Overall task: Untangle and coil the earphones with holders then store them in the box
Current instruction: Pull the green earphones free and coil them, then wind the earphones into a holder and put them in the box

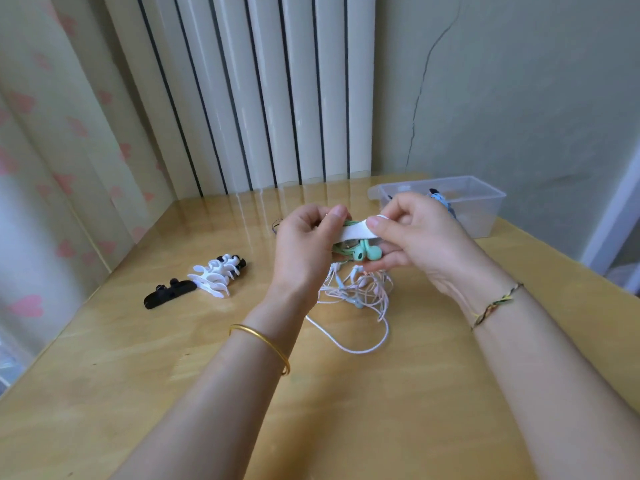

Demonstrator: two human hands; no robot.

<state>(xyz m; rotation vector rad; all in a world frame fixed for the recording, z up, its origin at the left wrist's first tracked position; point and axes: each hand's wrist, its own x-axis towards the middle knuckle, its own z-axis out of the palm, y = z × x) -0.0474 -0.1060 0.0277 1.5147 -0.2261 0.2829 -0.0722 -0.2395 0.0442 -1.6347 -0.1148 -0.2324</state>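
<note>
Above the table's middle, both hands hold a coiled pair of green earphones (pixel 364 252) with a white strap holder (pixel 356 231) stretched across the coil. My left hand (pixel 306 242) grips the coil and the strap's left end. My right hand (pixel 407 233) pinches the strap's right end between thumb and fingers. Below them a tangle of white and pale pink earphone cables (pixel 356 296) lies on the wooden table (pixel 346 410). A clear plastic box (pixel 481 206) stands at the back right with a blue item inside.
A pile of white holders (pixel 216 275) and a black holder (pixel 168 295) lie at the left of the table. A white radiator (pixel 277 91) and a curtain stand behind. The table's right edge runs close to the box.
</note>
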